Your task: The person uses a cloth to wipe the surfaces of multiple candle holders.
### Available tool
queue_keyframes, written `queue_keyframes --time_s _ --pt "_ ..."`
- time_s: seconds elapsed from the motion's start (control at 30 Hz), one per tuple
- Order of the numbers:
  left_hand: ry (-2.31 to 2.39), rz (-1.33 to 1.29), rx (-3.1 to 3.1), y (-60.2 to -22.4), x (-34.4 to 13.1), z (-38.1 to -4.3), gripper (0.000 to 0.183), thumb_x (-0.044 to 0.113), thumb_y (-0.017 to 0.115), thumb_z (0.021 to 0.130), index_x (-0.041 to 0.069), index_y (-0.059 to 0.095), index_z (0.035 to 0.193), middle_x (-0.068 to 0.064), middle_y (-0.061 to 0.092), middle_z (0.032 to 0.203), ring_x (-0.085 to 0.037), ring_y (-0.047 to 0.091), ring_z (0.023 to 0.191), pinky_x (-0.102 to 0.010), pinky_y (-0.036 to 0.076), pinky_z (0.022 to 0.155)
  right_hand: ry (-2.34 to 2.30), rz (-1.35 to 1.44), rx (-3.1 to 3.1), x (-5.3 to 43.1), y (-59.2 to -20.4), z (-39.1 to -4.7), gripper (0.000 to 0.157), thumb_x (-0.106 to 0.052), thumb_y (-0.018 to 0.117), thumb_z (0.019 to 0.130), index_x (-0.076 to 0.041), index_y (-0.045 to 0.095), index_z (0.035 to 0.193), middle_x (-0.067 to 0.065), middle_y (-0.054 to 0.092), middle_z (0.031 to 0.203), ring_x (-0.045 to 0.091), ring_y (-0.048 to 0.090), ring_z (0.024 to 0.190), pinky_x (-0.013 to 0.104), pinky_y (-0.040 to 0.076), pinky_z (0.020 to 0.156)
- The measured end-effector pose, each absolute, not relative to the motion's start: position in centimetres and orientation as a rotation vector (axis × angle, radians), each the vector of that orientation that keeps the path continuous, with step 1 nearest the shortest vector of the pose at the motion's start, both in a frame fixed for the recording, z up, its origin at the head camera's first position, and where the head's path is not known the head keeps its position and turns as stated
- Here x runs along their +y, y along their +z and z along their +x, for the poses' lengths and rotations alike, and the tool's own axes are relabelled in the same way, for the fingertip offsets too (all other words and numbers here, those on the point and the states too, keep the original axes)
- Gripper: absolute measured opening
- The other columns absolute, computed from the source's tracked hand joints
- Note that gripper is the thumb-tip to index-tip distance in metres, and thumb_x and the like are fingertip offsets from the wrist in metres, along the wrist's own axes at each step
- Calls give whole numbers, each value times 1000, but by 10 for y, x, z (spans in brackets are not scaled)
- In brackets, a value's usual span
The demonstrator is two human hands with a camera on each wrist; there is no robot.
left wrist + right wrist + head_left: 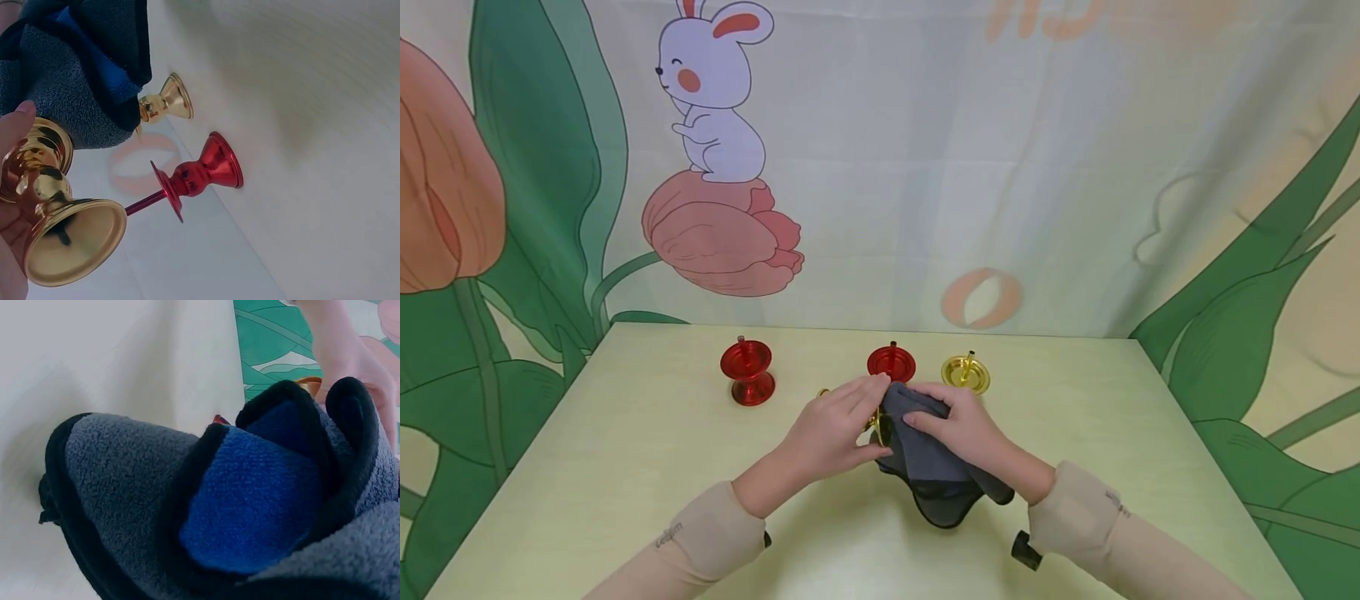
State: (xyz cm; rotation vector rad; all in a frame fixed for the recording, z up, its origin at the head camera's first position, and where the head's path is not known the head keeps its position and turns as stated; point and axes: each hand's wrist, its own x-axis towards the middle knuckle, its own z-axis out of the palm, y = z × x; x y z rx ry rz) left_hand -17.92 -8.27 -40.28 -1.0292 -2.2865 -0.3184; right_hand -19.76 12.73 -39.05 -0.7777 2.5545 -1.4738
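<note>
My left hand (837, 421) grips a gold candle holder (47, 181), tilted on its side with its hollow base facing out in the left wrist view. In my right hand (962, 423) is a folded grey cloth (928, 446) with black edging and a blue inner side (250, 500). The cloth is pressed against the dish end of the holder, hiding part of it. Both hands meet over the middle of the table. In the right wrist view the cloth covers the right hand's fingers.
On the pale table (647, 500) a red candle holder (747, 371) stands at the left. Another red one (891, 362) stands just behind my hands, with a gold one (966, 372) to its right. A printed curtain (880, 167) hangs behind the table.
</note>
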Motion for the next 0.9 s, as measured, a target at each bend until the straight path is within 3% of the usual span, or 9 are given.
queue_keyframes --time_s 0.13,0.33,0.63,0.73,0.9 --pt "-409 -912 -2411 -406 -85 -178 84 43 76 63 1 44 128 -10 54 124 -20 53 112 -30 49 84 -1502 -677 2550 133 -386 -199 41 -21 64 81 -7 56 118 14 61 111 18 63 86 22 52 69" --pt "-595 -691 -2501 -408 -87 -177 90 43 77 60 3 40 132 -10 53 125 -21 52 112 -33 49 84 -1550 -575 2587 141 -384 -204 42 -19 62 82 -3 54 120 16 57 117 26 57 101 36 49 84" --pt "-764 -643 -2407 -409 -85 -177 89 40 79 59 2 41 131 -12 55 122 -23 54 110 -34 48 85 -1262 -860 2636 138 -392 -202 38 -23 53 88 -6 53 122 11 57 120 23 54 110 40 44 90" --pt "-791 -668 -2376 -408 -83 -175 91 39 79 59 1 40 131 -13 54 122 -22 54 110 -34 48 86 -1124 -1049 2699 134 -391 -199 33 -20 51 89 -7 56 119 9 60 115 20 56 106 37 47 87" --pt "-875 -679 -2349 -408 -81 -173 93 38 81 56 2 39 130 -11 55 122 -20 56 108 -31 50 82 -861 -1312 2881 128 -385 -192 27 -18 56 86 -9 62 110 3 64 94 12 60 82 24 50 70"
